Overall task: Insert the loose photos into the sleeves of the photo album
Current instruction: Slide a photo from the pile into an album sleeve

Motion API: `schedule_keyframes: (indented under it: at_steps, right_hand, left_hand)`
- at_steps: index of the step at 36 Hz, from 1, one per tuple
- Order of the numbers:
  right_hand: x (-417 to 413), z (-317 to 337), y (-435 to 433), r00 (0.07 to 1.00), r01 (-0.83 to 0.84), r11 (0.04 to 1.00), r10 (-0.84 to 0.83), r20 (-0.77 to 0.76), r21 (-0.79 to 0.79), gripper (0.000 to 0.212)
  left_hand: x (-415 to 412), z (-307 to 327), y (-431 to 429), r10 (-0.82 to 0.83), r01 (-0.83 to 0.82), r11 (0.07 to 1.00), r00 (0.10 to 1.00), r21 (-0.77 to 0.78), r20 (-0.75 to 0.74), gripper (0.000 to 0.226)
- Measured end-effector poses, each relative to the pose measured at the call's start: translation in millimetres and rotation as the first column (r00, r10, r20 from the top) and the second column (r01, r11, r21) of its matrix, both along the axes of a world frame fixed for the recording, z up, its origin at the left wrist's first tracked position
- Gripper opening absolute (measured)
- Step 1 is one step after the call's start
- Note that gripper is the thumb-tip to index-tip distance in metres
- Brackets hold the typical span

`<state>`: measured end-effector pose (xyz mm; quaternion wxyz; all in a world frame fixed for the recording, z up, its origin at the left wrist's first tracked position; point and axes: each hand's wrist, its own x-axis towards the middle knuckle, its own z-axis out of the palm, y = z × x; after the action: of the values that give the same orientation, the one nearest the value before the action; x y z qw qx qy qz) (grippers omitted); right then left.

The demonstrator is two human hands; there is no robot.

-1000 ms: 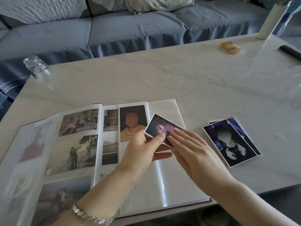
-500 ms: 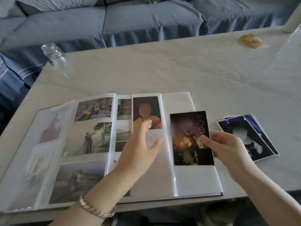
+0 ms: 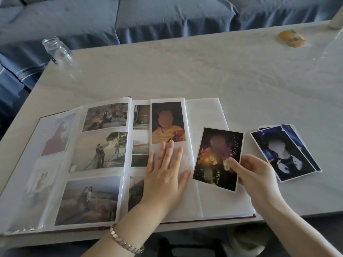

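The left hand (image 3: pixel 165 173) no longer hovers; it lies flat, fingers straight and spread, pressing the empty sleeve (image 3: pixel 187 154) below the yellow-shirt photo (image 3: pixel 168 122); the right hand (image 3: pixel 259 175) pinches the dark loose photo (image 3: pixel 218 158) by its right edge, thumb on the face, and the photo now sits tilted just right of the left thumb, over the photo album (image 3: pixel 213 204) page. Judgement: the sleeve is steadied but insertion is not begun; the remaining stack (image 3: pixel 285 154) lies just right of the right hand.
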<state>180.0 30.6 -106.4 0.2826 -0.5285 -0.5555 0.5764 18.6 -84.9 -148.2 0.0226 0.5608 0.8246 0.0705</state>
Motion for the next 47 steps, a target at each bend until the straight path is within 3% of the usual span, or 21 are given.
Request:
schedule_keyframes:
  at_steps: [8,16,21,31,38,47]
  right_hand:
    - [-4,-4,-14,0.999,-0.043,0.998,0.042,0.012,0.052,0.014]
    - [3,-6,-16,0.999,0.051,0.995,-0.051,0.001,0.081,0.006]
    - [3,-6,-17,0.996,0.086,0.989,-0.083,-0.031,0.121,0.012]
    - [2,-5,-18,0.997,0.073,0.968,-0.073,-0.007,0.240,0.012]
    - [4,-13,-26,1.000,-0.021,0.991,0.018,0.024,0.133,0.012]
    - [13,-10,-20,0.999,0.048,0.993,-0.049,0.008,0.104,0.009]
  left_hand:
    - [-1,-5,-1,0.004,-0.004,0.997,1.000,0.071,0.003,0.052]
    - [-2,-4,-1,0.005,-0.006,0.998,1.000,0.061,0.016,0.055]
    - [0,-6,-2,0.009,-0.011,0.997,1.000,0.078,0.019,0.055]
    - [0,-6,-2,0.019,-0.021,0.994,1.000,0.105,0.020,0.053]
    - [0,-3,-2,-0.003,-0.005,0.993,0.998,0.119,0.068,0.055]
    - [3,2,-2,0.023,-0.042,0.995,0.978,0.090,0.208,0.056]
